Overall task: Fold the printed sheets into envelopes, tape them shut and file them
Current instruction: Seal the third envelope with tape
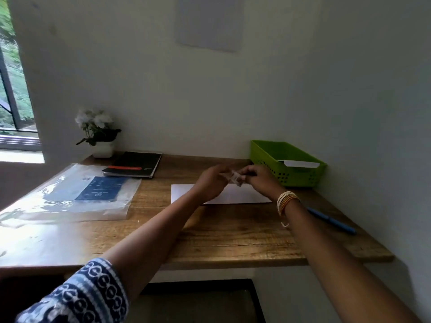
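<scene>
Your left hand (pixel 210 183) and right hand (pixel 258 180) both pinch the tape (pixel 235 178), above the folded sheet (pixel 245 195); green basket (pixel 268 155) at 2 o'clock.

Your near half of the table (pixel 233 241) lies open, bare wood right up to the front edge. On the left, a clear plastic sleeve (pixel 70 194) covers the surface, with a black notebook (pixel 135 165) and a potted plant (pixel 99 134) behind it. On the right, a green basket (pixel 270 155) fills the wall corner and a blue pen (pixel 331 221) lies along that side. A white sheet (pixel 245 195) sits flat at center.
</scene>
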Available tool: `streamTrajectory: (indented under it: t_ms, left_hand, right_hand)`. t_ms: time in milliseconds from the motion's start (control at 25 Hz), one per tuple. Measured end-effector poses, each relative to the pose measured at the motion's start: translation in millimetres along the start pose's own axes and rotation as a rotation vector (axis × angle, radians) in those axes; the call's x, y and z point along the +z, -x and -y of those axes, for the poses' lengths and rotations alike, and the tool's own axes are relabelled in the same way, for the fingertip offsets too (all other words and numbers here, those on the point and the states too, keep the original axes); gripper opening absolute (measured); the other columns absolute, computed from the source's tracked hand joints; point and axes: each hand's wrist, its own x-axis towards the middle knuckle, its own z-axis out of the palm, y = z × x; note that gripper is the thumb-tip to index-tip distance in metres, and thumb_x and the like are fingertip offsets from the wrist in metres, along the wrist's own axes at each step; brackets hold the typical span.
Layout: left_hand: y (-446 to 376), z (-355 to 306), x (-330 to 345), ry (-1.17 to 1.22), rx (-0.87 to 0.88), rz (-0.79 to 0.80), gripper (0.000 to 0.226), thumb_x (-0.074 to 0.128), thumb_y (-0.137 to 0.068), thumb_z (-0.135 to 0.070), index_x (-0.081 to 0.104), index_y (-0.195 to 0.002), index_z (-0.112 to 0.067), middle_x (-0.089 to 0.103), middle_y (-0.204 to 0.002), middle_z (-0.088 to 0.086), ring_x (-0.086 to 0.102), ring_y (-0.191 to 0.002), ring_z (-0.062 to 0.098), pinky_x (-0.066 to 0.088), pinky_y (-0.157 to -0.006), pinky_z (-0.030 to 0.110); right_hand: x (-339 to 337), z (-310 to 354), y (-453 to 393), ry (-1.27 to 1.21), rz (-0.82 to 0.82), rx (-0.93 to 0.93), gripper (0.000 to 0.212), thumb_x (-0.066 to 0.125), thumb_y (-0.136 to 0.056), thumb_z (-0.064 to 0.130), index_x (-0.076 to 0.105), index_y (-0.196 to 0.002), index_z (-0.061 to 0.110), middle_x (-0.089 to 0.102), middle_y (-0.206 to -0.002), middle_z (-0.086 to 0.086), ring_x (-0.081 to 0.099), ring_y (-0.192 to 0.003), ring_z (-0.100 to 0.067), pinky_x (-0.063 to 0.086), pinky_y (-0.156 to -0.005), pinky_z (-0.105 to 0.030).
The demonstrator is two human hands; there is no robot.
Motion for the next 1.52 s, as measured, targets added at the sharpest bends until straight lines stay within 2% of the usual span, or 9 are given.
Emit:
streamTrajectory:
  t_ms: [120, 280, 520, 680, 800, 920, 1120, 1240, 1520]
  left_hand:
    - [-6, 15, -7, 0.080, 0.040, -0.006, 0.042, 0.055, -0.085, 0.007, 0.061, -0.124, -0.006, 0.065, -0.120, 0.014, 0.061, -0.109, 0.023, 0.049, -0.096, 0.039]
    - [-5, 15, -15, 0.104, 0.048, 0.049, 0.035, 0.062, -0.083, 0.006, 0.066, -0.116, -0.005, 0.069, -0.111, 0.010, 0.063, -0.093, 0.013, 0.052, -0.078, 0.020]
    - [4, 8, -21, 0.213, 0.035, 0.046, 0.035, 0.071, -0.077, 0.002, 0.067, -0.111, -0.005, 0.070, -0.100, 0.003, 0.066, -0.083, 0.002, 0.052, -0.071, 0.014]
    - [10, 2, -21, 0.056, 0.073, -0.085, 0.031, 0.081, -0.068, -0.011, 0.074, -0.098, -0.010, 0.073, -0.090, 0.001, 0.069, -0.081, 0.012, 0.057, -0.072, 0.027]
    - [10, 4, -18, -0.070, 0.072, -0.162, 0.028, 0.085, -0.064, -0.024, 0.076, -0.089, -0.014, 0.073, -0.080, -0.001, 0.068, -0.072, 0.014, 0.055, -0.063, 0.032]
    - [10, 8, -18, -0.075, 0.080, -0.211, 0.032, 0.083, -0.068, -0.027, 0.076, -0.094, -0.011, 0.074, -0.089, -0.001, 0.067, -0.072, 0.007, 0.054, -0.059, 0.018]
    - [10, 9, -19, 0.033, 0.026, -0.146, 0.030, 0.082, -0.069, -0.021, 0.075, -0.095, -0.009, 0.075, -0.093, 0.005, 0.070, -0.082, 0.012, 0.059, -0.077, 0.036]
    - [8, 14, -19, 0.048, 0.032, -0.109, 0.024, 0.081, -0.070, -0.018, 0.075, -0.090, -0.008, 0.075, -0.088, 0.004, 0.071, -0.082, 0.015, 0.058, -0.078, 0.046]
    - [10, 9, -19, 0.078, 0.047, -0.061, 0.019, 0.078, -0.073, -0.012, 0.074, -0.091, -0.009, 0.074, -0.090, 0.004, 0.070, -0.085, 0.016, 0.057, -0.082, 0.042]
  right_hand:
    - [5, 3, -6, -0.165, 0.083, 0.014, 0.026, 0.053, -0.090, -0.008, 0.060, -0.074, 0.012, 0.059, -0.072, 0.001, 0.055, -0.066, -0.002, 0.043, -0.065, -0.009]
    - [10, -13, -9, -0.325, 0.145, 0.097, 0.028, 0.046, -0.094, -0.003, 0.061, -0.078, 0.015, 0.061, -0.079, -0.003, 0.056, -0.076, -0.012, 0.043, -0.071, -0.026]
    - [4, -12, -5, -0.685, 0.210, 0.167, 0.027, 0.037, -0.097, -0.002, 0.059, -0.088, 0.010, 0.060, -0.091, -0.009, 0.058, -0.084, -0.020, 0.046, -0.078, -0.031]
    - [6, -10, -1, -0.541, 0.102, 0.126, 0.031, 0.044, -0.089, -0.005, 0.066, -0.085, 0.017, 0.065, -0.089, -0.003, 0.058, -0.087, -0.018, 0.045, -0.075, -0.031]
    - [11, -10, 3, -0.315, -0.048, -0.094, 0.028, 0.060, -0.084, -0.001, 0.069, -0.090, 0.025, 0.069, -0.094, 0.006, 0.064, -0.093, -0.012, 0.051, -0.084, -0.029]
    - [15, -10, 7, -0.110, -0.119, -0.269, 0.028, 0.076, -0.073, 0.012, 0.070, -0.094, 0.029, 0.071, -0.096, 0.011, 0.067, -0.093, -0.005, 0.055, -0.083, -0.024]
    - [19, -9, 7, 0.022, -0.223, -0.363, 0.025, 0.079, -0.070, 0.018, 0.076, -0.095, 0.023, 0.073, -0.097, 0.010, 0.067, -0.094, 0.000, 0.055, -0.084, -0.025]
    - [20, -8, 8, 0.079, -0.282, -0.428, 0.020, 0.080, -0.072, 0.015, 0.077, -0.091, 0.016, 0.075, -0.098, 0.004, 0.068, -0.092, 0.000, 0.055, -0.084, -0.022]
    - [21, -5, 9, 0.081, -0.302, -0.436, 0.009, 0.076, -0.073, 0.012, 0.077, -0.082, 0.013, 0.076, -0.091, 0.002, 0.069, -0.084, -0.002, 0.056, -0.079, -0.021]
